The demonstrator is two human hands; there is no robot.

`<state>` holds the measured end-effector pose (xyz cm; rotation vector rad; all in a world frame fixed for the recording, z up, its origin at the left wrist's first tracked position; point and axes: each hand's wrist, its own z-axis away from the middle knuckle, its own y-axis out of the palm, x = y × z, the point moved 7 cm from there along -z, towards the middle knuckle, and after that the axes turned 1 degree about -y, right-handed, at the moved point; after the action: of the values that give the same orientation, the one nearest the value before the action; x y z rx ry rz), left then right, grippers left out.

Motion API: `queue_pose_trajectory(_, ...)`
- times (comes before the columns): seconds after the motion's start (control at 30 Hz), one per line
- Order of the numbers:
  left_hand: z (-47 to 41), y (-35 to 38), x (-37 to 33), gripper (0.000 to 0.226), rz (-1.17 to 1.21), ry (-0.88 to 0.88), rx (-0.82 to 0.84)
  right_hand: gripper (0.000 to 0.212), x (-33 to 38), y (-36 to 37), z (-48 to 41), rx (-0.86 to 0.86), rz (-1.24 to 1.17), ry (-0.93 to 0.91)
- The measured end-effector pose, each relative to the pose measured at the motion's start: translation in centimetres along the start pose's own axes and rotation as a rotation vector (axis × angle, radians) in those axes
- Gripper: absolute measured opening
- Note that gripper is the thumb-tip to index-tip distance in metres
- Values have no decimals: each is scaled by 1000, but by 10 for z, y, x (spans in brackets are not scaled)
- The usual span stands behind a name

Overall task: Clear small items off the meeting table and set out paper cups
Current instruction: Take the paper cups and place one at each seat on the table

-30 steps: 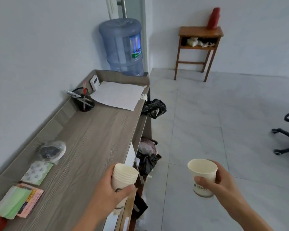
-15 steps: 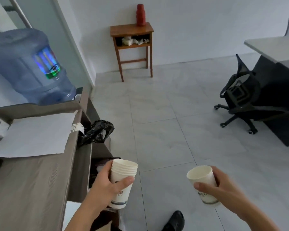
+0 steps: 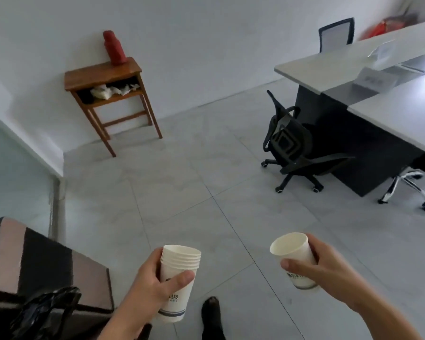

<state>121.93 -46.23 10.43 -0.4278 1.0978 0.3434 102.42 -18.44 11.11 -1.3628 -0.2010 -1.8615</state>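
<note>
My left hand (image 3: 149, 288) grips a stack of several nested white paper cups (image 3: 178, 271) upright, low in the middle of the view. My right hand (image 3: 329, 273) holds a single white paper cup (image 3: 293, 253), tilted a little to the left, its inside showing nothing. Both are held over the tiled floor. The white meeting table (image 3: 334, 69) stretches along the upper right, with a small name card (image 3: 371, 81) and blurred pale items lying on it.
A black office chair (image 3: 290, 143) lies tipped beside the table's dark base; a chrome chair base (image 3: 402, 187) and another chair back (image 3: 336, 33) are near. A wooden side table (image 3: 103, 77) with a red bottle (image 3: 114, 49) stands at the wall. The cabinet end (image 3: 47, 266) and a black bag (image 3: 44, 312) sit lower left.
My view has swung right, away from the wooden counter and water bottle, toward the meeting table. Both hands keep their cups, held in the same way.
</note>
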Motion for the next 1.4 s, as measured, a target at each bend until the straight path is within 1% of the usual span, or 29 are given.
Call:
queue_pose_trajectory(0.1,-74,24,-24,64,-42,9,113,45,-8,-35,-37,-87,-20,46)
queue_pose_trajectory(0.2,-148,51,-62,65,-73,41,211,43,-2,-72,-75,-172,-39,83)
queue_pose_trajectory(0.3,-214,85,-111,62,-128,81,314,51,19,-109,-103,-248,-83,77)
queue_pose_trajectory(0.37,-253,116,-143,62,-163,102,400,51,29,-138,-117,-325,-119,70)
queue_pose_trajectory(0.47,-298,172,-181,54,-219,126,557,45,23,-176,-126,-439,-176,93)
queue_pose_trajectory(0.57,-336,226,-207,47,-263,152,665,42,3,-206,-134,-480,-222,164)
queue_pose_trajectory(0.7,-387,294,-225,49,-303,156,726,43,-27,-266,-160,-502,-240,222)
queue_pose_trajectory(0.8,-423,345,-243,54,-322,167,748,42,-42,-328,-191,-565,-254,219)
queue_pose_trajectory(0.87,-448,375,-261,65,-335,175,728,47,-44,-369,-215,-575,-256,206)
queue_pose_trajectory(0.93,-470,407,-287,72,-337,208,722,57,-39,-409,-240,-581,-248,173)
queue_pose_trajectory(0.97,-479,423,-299,72,-330,215,724,59,-36,-428,-253,-578,-256,163)
queue_pose_trajectory(1.07,-508,465,-319,64,-324,213,733,50,-36,-479,-290,-541,-255,147)
queue_pose_trajectory(1.1,-516,478,-321,64,-312,201,741,51,-35,-492,-300,-528,-244,148)
queue_pose_trajectory(1.17,-535,502,-325,71,-310,182,758,60,-34,-516,-317,-524,-258,139)
queue_pose_trajectory(1.23,-556,527,-331,78,-335,159,769,62,-40,-539,-331,-536,-277,158)
queue_pose_trajectory(1.33,-598,564,-345,68,-360,151,799,56,-59,-576,-354,-563,-298,208)
queue_pose_trajectory(1.4,-626,591,-362,63,-371,164,814,57,-69,-598,-369,-584,-322,246)
